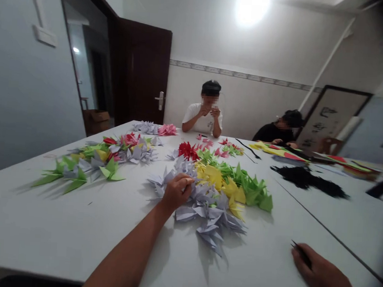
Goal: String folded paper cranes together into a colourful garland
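Observation:
My left hand [177,192] reaches over the pile of pale lavender folded-paper pieces [203,209], which have pointed tips like origami cranes. Its fingers are pinched together, and what lies between them is hidden. Yellow folded pieces [213,177] and green ones [256,191] adjoin the pile, with a red cluster [188,150] behind. At the lower right, my right hand [323,270] rests near the table surface, closed around dark, fine-tipped tweezers [302,254] whose points face left and away from me.
Mixed colored paper pieces [113,154] cover the left of the white table [59,235]. A black fringed bundle [309,180] and colored paper sheets [281,153] lie on the right. Two people, one in a white shirt [196,118] and one in black [273,130], sit across.

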Demonstrator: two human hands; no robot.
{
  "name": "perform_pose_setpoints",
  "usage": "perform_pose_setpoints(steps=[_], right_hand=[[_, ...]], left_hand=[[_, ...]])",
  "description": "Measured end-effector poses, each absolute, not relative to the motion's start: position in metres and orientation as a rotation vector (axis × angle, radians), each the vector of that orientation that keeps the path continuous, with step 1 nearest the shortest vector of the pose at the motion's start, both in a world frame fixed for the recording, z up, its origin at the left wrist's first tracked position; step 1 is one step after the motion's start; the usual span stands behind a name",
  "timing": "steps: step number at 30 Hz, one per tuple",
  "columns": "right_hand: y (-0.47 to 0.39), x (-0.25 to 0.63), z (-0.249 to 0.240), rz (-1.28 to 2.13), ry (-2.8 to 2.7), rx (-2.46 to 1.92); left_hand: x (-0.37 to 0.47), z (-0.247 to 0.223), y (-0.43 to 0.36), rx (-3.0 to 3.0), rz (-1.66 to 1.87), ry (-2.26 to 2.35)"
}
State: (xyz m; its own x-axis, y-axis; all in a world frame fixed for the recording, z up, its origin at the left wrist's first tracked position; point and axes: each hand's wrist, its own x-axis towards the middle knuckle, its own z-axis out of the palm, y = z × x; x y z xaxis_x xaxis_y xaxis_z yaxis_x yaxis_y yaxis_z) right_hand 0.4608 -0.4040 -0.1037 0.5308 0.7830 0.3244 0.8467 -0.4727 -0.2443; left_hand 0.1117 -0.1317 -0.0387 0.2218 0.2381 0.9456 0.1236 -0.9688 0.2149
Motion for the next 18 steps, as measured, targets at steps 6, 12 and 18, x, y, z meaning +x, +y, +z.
perform_pose_setpoints(steps=[6,12,18], right_hand=[[-0.399,0.448,-0.090,-0.120,-1.384,-2.536],[-0.395,0.434,-0.078,-0.103,-1.384,-2.548],[-0.394,0.434,-0.076,-0.118,-1.393,-2.515]], left_hand=[[0.119,-0.034,-0.147,2.416,1.821,0.256],[0.122,-0.029,-0.150,2.434,1.837,0.248],[0.122,-0.025,-0.145,2.470,1.839,0.241]])
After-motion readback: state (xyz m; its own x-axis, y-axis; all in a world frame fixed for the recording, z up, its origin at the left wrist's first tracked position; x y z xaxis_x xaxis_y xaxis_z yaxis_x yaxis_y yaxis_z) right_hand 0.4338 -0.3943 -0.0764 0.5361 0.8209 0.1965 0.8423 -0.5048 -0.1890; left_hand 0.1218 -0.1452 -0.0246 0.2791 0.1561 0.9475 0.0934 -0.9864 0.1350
